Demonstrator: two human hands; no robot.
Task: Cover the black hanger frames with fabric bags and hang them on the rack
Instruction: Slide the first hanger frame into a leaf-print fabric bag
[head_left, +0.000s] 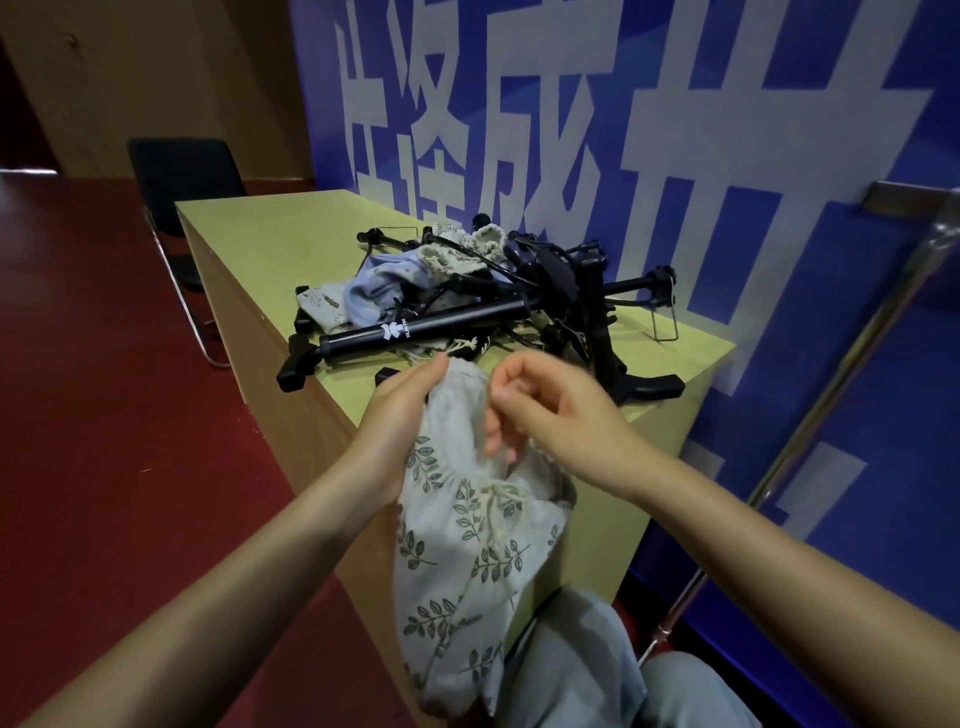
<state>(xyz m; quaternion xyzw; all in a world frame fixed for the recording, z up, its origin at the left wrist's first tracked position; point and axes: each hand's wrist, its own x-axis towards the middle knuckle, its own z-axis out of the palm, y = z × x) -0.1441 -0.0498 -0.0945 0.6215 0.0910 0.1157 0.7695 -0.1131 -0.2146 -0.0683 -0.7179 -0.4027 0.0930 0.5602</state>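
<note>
The left hand (410, 410) gripped the top of a leaf-print fabric bag (467, 561) hanging below it while the right hand (545, 415) pinched its mouth, apparently opening it; next, a black hanger frame (550, 280) beyond both hands needed fetching.

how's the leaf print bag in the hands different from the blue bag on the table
The leaf print bag is pale grey with dark green sprigs; the blue bag looks plain light blue. The leaf print bag hangs off the table edge, gripped by the left hand with the right hand at its mouth; the blue bag lies crumpled, untouched, among the black hanger frames. Both are soft fabric.
</note>
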